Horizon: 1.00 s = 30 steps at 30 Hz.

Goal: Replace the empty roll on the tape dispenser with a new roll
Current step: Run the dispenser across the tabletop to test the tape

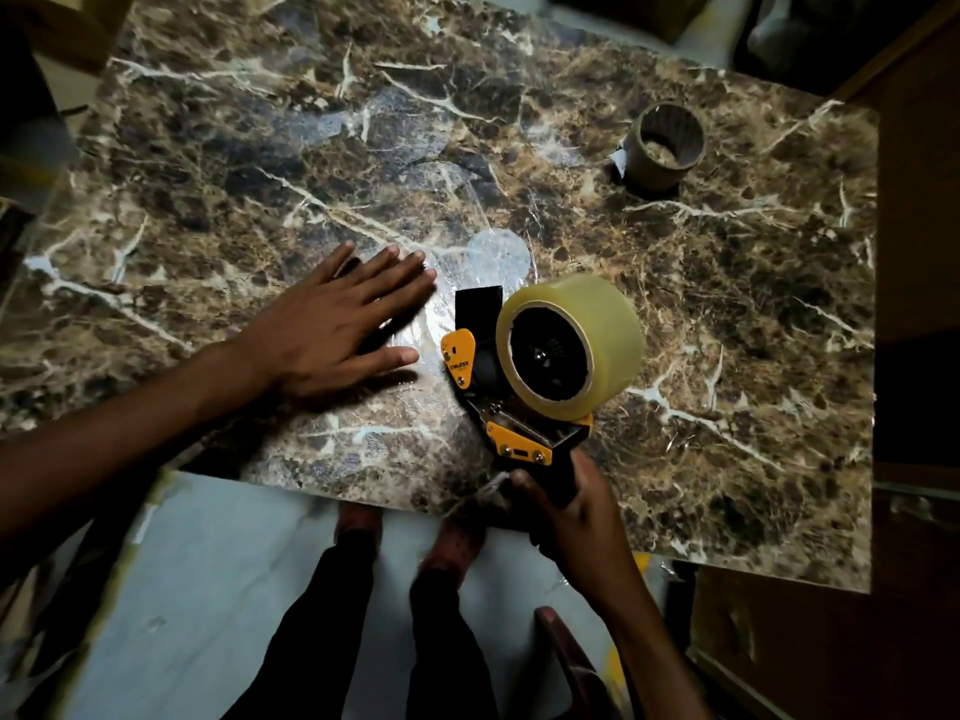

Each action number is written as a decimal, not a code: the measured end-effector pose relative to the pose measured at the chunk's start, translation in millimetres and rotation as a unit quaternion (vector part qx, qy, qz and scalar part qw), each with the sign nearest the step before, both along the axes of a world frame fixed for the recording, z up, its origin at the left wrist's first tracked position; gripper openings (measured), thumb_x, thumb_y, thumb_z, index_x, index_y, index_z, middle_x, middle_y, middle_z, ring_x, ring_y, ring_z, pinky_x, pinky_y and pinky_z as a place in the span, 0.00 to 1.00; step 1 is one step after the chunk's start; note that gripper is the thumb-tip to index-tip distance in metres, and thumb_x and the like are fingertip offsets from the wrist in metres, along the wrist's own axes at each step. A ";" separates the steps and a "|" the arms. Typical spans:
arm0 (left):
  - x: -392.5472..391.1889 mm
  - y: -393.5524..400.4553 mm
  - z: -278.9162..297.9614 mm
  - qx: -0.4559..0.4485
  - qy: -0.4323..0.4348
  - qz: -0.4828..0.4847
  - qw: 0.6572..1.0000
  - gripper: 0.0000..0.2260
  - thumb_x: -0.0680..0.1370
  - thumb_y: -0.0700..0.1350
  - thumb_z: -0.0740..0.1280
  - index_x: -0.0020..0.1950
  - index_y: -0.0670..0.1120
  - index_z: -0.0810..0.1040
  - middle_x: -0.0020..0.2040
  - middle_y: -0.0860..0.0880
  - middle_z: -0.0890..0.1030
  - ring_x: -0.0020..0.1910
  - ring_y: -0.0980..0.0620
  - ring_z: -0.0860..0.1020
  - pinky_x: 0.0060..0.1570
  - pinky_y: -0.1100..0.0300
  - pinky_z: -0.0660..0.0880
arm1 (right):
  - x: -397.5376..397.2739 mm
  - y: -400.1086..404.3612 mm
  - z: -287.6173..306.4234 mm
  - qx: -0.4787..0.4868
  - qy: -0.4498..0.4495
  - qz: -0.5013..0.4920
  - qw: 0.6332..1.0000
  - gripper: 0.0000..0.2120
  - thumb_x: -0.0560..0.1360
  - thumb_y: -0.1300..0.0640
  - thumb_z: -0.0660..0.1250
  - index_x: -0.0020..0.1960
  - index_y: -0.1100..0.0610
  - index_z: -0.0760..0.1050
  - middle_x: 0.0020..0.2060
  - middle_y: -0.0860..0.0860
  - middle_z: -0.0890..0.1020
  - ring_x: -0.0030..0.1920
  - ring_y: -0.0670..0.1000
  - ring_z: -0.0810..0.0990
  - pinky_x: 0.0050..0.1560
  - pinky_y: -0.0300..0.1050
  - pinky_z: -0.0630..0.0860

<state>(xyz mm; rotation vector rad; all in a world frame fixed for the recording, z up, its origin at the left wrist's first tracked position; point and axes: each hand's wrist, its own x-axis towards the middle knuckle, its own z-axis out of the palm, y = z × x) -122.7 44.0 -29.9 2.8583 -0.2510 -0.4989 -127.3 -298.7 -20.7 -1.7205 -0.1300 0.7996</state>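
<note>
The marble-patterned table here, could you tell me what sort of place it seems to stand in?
Probably a home or small packing room: the marble-patterned table holds a tape dispenser and an empty cardboard core, with what look like cardboard boxes beside it.

Dark marble-look table [208, 163], empty cardboard core [666, 147] standing far right, clear tape strip [498, 254] stuck mid-table, left hand [337, 324] flat on it
</note>
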 end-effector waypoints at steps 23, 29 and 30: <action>0.7 0.7 3.7 -0.024 0.015 -0.036 0.999 0.35 0.85 0.71 0.36 0.89 0.58 0.52 0.89 0.48 0.51 0.88 0.42 0.49 0.87 0.41 0.49 | -3.9 3.5 12.0 -0.014 0.010 -0.022 1.000 0.08 0.81 0.51 0.71 0.57 0.39 0.81 0.34 0.66 0.77 0.26 0.52 0.72 0.28 0.48 0.70; 0.1 0.4 4.3 -0.030 0.012 -0.036 0.999 0.35 0.85 0.70 0.34 0.89 0.57 0.53 0.89 0.48 0.51 0.88 0.42 0.49 0.87 0.41 0.49 | -1.8 1.9 9.2 -0.010 0.048 -0.045 0.998 0.08 0.81 0.57 0.69 0.59 0.57 0.79 0.29 0.62 0.75 0.23 0.52 0.70 0.27 0.44 0.68; -0.2 0.2 4.1 -0.029 0.012 -0.035 0.999 0.35 0.85 0.70 0.34 0.89 0.57 0.52 0.89 0.48 0.51 0.88 0.43 0.48 0.87 0.41 0.49 | -1.5 1.8 9.7 -0.011 0.048 -0.043 0.998 0.09 0.81 0.57 0.68 0.59 0.58 0.78 0.29 0.61 0.76 0.23 0.52 0.70 0.27 0.44 0.69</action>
